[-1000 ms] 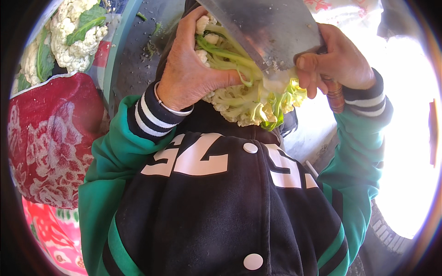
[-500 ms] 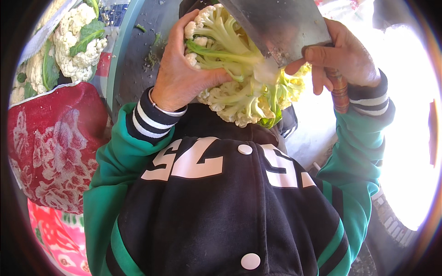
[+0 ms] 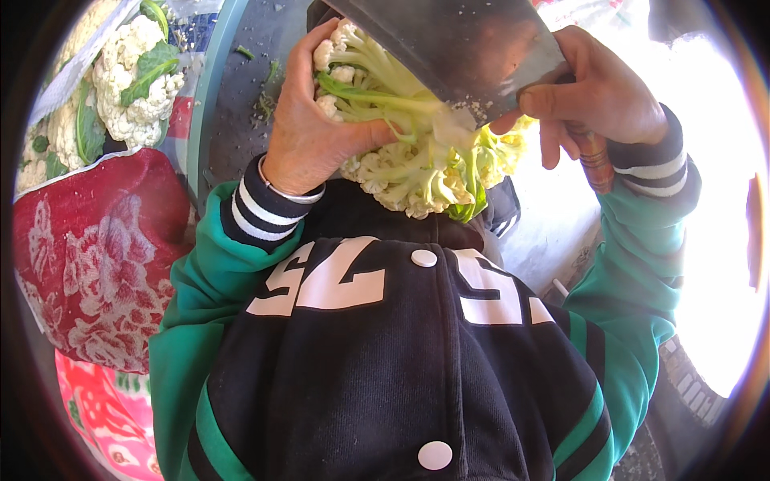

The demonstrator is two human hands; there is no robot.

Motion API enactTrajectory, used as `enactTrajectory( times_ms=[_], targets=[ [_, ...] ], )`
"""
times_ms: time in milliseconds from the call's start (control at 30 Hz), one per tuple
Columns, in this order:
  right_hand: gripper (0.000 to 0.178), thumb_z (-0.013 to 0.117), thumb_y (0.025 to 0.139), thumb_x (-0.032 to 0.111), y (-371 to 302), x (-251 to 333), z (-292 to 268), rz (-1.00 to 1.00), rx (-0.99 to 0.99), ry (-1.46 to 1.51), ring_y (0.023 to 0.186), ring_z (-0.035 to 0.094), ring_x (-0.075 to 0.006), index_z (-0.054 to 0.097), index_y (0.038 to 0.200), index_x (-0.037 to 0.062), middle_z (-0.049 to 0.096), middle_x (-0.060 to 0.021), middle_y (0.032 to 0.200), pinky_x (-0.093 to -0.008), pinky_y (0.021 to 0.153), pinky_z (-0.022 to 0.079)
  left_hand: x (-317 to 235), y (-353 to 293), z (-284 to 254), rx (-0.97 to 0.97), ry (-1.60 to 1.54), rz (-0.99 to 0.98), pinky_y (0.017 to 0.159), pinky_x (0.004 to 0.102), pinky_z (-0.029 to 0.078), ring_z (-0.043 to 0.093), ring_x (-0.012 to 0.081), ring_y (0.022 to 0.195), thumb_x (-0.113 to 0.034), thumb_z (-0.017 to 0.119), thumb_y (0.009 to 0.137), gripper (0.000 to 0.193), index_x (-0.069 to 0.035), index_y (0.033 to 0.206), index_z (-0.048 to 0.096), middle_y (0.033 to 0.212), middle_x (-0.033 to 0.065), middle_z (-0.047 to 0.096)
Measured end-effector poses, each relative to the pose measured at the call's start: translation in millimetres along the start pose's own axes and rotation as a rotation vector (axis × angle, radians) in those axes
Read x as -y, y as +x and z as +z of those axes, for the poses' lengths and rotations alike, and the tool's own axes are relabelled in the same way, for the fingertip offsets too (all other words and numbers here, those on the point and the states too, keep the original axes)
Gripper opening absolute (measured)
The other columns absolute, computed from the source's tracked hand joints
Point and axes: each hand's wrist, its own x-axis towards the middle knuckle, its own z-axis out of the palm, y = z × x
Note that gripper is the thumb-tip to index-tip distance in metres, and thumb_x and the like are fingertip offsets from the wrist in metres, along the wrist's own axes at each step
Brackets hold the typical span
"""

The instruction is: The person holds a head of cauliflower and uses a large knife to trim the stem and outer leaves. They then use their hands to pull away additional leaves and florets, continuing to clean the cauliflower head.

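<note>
Steel cleaver blade bites knobbly cauliflower, left hand cupping.

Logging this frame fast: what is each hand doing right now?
Left hand: closed around the cauliflower, holding it.
Right hand: closed on the cleaver, its blade against the cauliflower stem.

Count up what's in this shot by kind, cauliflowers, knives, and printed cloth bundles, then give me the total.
Cauliflowers: 2 — held cauliflower, cauliflower pile head; more behind are unclear
Cleavers: 1 — cleaver
Printed cloth bundles: 2 — red bundle, pink bundle
Total: 5
</note>
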Motion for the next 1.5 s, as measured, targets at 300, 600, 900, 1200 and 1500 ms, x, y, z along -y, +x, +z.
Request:
enactTrajectory(
  times_ms=[300, 600, 900, 1200, 1500],
  targets=[
    [0.016, 0.063, 0.095, 0.011, -4, 8, 12, 0.004, -0.086, 0.078, 0.053, 0.07, -0.0179, 0.066, 0.099, -0.0038, 0.077, -0.017, 0.093, -0.0234, 0.043, 0.054, 1, 0, -1, 0.027, -0.027, 0.002, 0.108, 0.035, 0.046, 0.053, 0.0222, 0.125, -0.015, 0.098, 0.059, 0.111, -0.002, 0.149, 0.034, 0.138, 0.0134, 0.052],
    [0.032, 0.06, 0.1, 0.017, -8, 7, 9, -0.018, -0.076, 0.051, 0.063, 0.075, -0.0211, 0.059, 0.12, -0.007, 0.076, -0.0181, 0.103, -0.0236, 0.045, 0.055, -2, 0, -1, 0.019, 0.062, 0.013, 0.107, 0.0359, 0.047, 0.056, 0.0207, 0.122, -0.01, 0.096, 0.061, 0.109, -0.003, 0.151, 0.033, 0.136, 0.0109, 0.054],
    [0.033, 0.063, 0.098, 0.017, -12, 9, -3, 0.043, -0.043, -0.04, 0.065, 0.075, -0.0249, 0.057, 0.118, -0.0086, 0.076, -0.0184, 0.095, -0.027, 0.045, 0.056, -1, 0, 0, 0.025, -0.036, -0.042, 0.105, 0.0345, 0.049, 0.054, 0.0223, 0.123, -0.016, 0.099, 0.059, 0.114, -0.002, 0.149, 0.032, 0.136, 0.0137, 0.051],
    [0.035, 0.062, 0.098, 0.018, -19, 4, 7, 0.079, -0.148, 0.115, 0.066, 0.076, -0.0263, 0.056, 0.12, -0.008, 0.074, -0.0179, 0.084, -0.0285, 0.046, 0.057, 6, 2, -3, -0.006, -0.052, -0.002, 0.109, 0.0368, 0.046, 0.054, 0.0214, 0.126, -0.015, 0.096, 0.065, 0.107, -0.001, 0.15, 0.033, 0.139, 0.0118, 0.052],
    [0.036, 0.061, 0.099, 0.022, -14, -4, 6, -0.025, -0.174, 0.085, 0.084, 0.077, -0.0261, 0.059, 0.121, -0.0068, 0.075, -0.0207, 0.102, -0.0269, 0.053, 0.059, 4, 3, -2, 0.002, -0.09, -0.02, 0.11, 0.0369, 0.045, 0.053, 0.0219, 0.128, -0.015, 0.096, 0.065, 0.108, -0.002, 0.151, 0.032, 0.141, 0.0117, 0.051]
  ],
)
